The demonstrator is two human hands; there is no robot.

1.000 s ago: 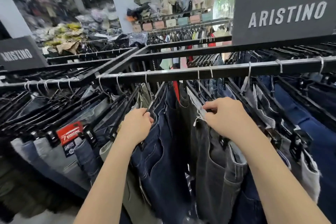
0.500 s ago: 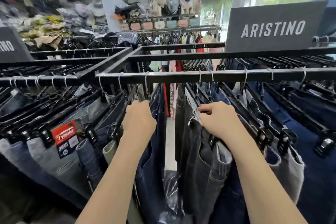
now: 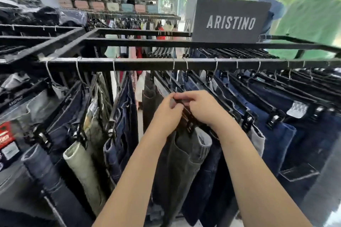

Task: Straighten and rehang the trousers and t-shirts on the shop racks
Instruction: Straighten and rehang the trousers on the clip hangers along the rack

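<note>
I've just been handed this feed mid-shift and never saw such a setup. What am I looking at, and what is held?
No machine here: a person works with bare hands, filmed by one camera on their head, looking forward and down. No table either: clothes hang on clips from a black rail below an ARISTINO sign. The left hand and right hand meet on the black clip hanger of the dark grey trousers, fingers curled round it. Blue jeans hang to their right.

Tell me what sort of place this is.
A clothing shop, most likely: jeans hang on clip hangers from a black rack rail, and an ARISTINO brand sign stands on top.
</note>
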